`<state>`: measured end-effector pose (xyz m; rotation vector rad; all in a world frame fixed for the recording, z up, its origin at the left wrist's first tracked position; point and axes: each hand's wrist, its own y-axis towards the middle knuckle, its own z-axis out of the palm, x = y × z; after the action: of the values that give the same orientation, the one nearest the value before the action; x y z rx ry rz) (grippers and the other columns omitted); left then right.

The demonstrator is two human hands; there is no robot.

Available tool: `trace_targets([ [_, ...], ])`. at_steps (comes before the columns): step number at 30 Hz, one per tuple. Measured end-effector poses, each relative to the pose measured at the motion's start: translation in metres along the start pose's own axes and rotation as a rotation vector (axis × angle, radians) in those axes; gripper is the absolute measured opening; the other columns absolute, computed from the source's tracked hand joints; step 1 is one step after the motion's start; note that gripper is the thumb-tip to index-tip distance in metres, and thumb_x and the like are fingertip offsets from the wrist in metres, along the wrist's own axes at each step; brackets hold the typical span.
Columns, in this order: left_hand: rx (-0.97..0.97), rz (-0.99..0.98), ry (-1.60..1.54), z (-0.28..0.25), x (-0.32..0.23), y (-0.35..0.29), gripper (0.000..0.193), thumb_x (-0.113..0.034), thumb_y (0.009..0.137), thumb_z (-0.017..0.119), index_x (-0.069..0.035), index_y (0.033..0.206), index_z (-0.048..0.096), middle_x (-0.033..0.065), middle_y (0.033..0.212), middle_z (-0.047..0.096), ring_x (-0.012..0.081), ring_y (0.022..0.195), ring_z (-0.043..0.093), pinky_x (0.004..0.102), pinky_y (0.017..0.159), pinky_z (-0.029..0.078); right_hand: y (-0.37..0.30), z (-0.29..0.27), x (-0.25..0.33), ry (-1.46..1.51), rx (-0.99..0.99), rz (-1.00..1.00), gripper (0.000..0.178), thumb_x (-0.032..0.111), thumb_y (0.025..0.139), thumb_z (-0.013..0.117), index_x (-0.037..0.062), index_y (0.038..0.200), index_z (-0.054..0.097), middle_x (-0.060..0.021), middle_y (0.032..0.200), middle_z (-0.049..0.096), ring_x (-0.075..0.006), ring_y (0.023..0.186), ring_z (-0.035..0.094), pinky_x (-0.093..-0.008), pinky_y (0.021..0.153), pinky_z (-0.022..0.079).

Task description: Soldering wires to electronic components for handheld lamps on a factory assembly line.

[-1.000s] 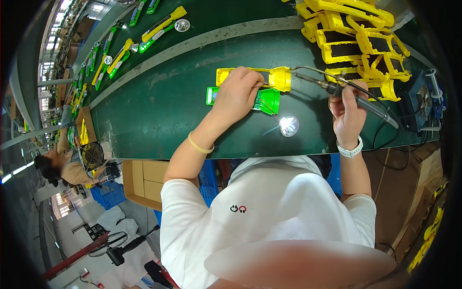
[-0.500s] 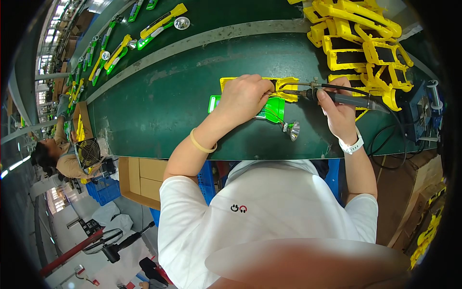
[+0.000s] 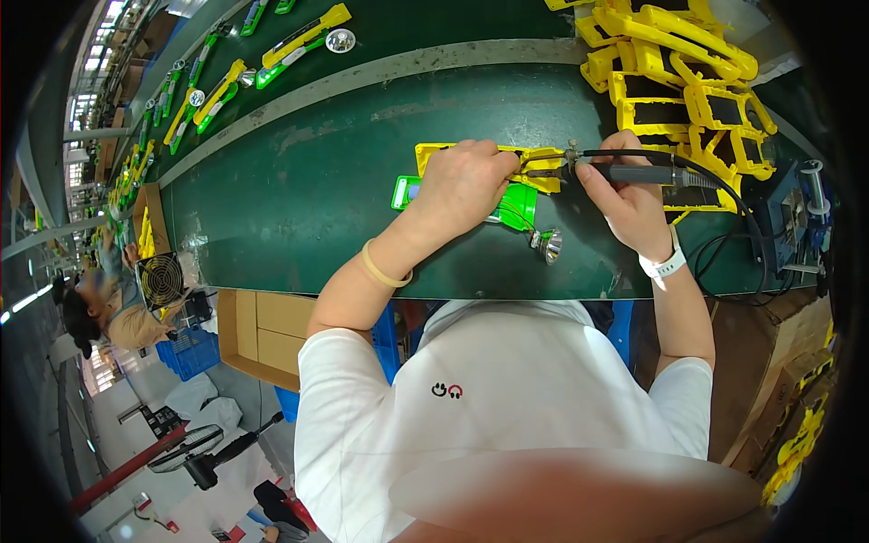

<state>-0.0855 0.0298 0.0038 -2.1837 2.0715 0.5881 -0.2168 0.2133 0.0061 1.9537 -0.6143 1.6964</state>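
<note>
My right hand [image 3: 629,201] is closed round the dark handle of a soldering iron [image 3: 644,174], its tip pointing left into a yellow plastic frame [image 3: 543,183]. A thin black tube [image 3: 670,155] runs along the iron to a metal clamp at its front. Over the frame lies my left hand [image 3: 460,188], thumb and fingers pinched close to the iron's tip; what they grip is hidden. Just nearer to me, partly under that hand, is a green plastic housing [image 3: 520,204]. Thin wires join it to a round silver reflector lamp [image 3: 549,244] on the green bench [image 3: 335,190].
Yellow frames [image 3: 670,81] are piled at the far right. A blue soldering unit [image 3: 783,204] with cables stands at the right edge. Several green and yellow lamp parts [image 3: 303,41] lie beyond a grey strip. An open carton [image 3: 262,335], a fan [image 3: 163,281] and a co-worker [image 3: 113,312] are at left.
My right hand and the soldering iron have shifted slightly left and away from me, the handle now more level. My left hand stays over the yellow frame. The co-worker at left has moved.
</note>
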Motion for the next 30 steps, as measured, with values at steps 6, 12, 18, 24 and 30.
trace_targets([
  [6,0.006,-0.013,0.002,0.001,0.001,-0.002,0.007,-0.01,0.072,0.062,-0.009,0.08,0.063,0.0074,0.069,0.057,0.0259,0.067,0.058,0.0362,0.059,0.047,-0.014,-0.003,0.0,0.179,-0.187,-0.093,0.019,0.009,0.087,0.059,0.0046,0.094,0.043,-0.0023,0.067,0.052,-0.0049,0.053,0.047,-0.0175,0.048,0.036],
  [12,-0.011,-0.002,-0.018,0.001,0.0,-0.002,0.007,-0.01,0.072,0.063,-0.009,0.08,0.063,0.0077,0.069,0.057,0.0267,0.068,0.058,0.0368,0.059,0.047,-0.001,0.021,-0.003,0.458,-0.193,-0.078,0.025,0.011,0.092,0.051,0.0027,0.106,0.033,-0.0139,0.101,0.055,-0.0216,0.098,0.061,-0.0247,0.07,0.054],
  [18,0.005,0.029,-0.021,0.001,-0.005,-0.003,0.007,-0.01,0.071,0.064,-0.009,0.078,0.062,0.0074,0.07,0.057,0.0265,0.068,0.058,0.0371,0.059,0.046,0.001,0.024,-0.011,0.442,-0.18,0.064,0.027,0.013,0.092,0.052,0.0031,0.108,0.033,-0.0136,0.099,0.055,-0.0197,0.089,0.063,-0.0272,0.074,0.054],
  [24,0.055,0.081,-0.037,0.008,-0.025,-0.005,0.007,-0.01,0.07,0.064,-0.009,0.076,0.061,0.0066,0.069,0.056,0.0249,0.069,0.058,0.0368,0.057,0.046,-0.032,0.015,-0.021,0.54,-0.266,0.002,0.024,0.013,0.093,0.049,0.0005,0.107,0.034,-0.0147,0.093,0.056,-0.0228,0.082,0.065,-0.0314,0.068,0.057],
  [30,0.037,0.076,-0.04,0.009,-0.028,-0.005,0.008,-0.009,0.071,0.065,-0.008,0.077,0.06,0.0066,0.071,0.058,0.0242,0.07,0.058,0.0358,0.056,0.046,-0.035,0.02,-0.031,0.609,-0.332,-0.048,0.024,0.011,0.093,0.048,0.0007,0.108,0.032,-0.0152,0.09,0.056,-0.0249,0.081,0.065,-0.0339,0.07,0.057],
])
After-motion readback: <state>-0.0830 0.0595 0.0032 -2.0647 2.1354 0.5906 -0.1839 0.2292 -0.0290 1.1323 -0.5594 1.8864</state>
